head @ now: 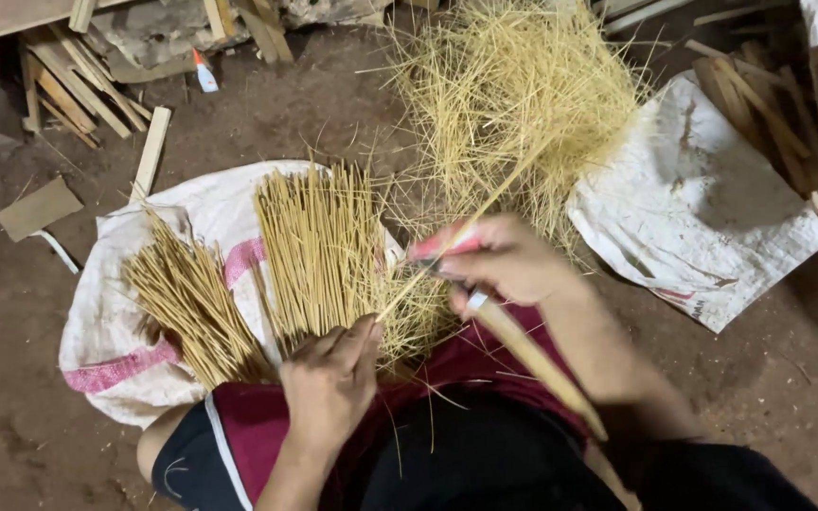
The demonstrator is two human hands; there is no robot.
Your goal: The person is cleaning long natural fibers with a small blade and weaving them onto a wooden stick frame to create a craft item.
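The left hand (330,377) is closed in a pinch, thumb and fingers pressed together on the near end of a thin bamboo stick (447,248) that slants up and to the right toward the loose heap of bamboo shavings (513,90). The hand sits low over the person's lap, knuckles up, forearm coming in from the bottom edge. The right hand (508,260) is curled shut around a knife with a long wooden handle (537,364); the handle runs down and right past the wrist, and what seems to be the blade, blurred here, meets the stick beside a red-tipped finger. The wrist is bent inward, forearm angled down to the right. Just beyond the hands, two fanned bundles of sticks (319,246) lie on a white woven sack (111,312) on the dirt floor, and a second white sack (702,208) lies to the right
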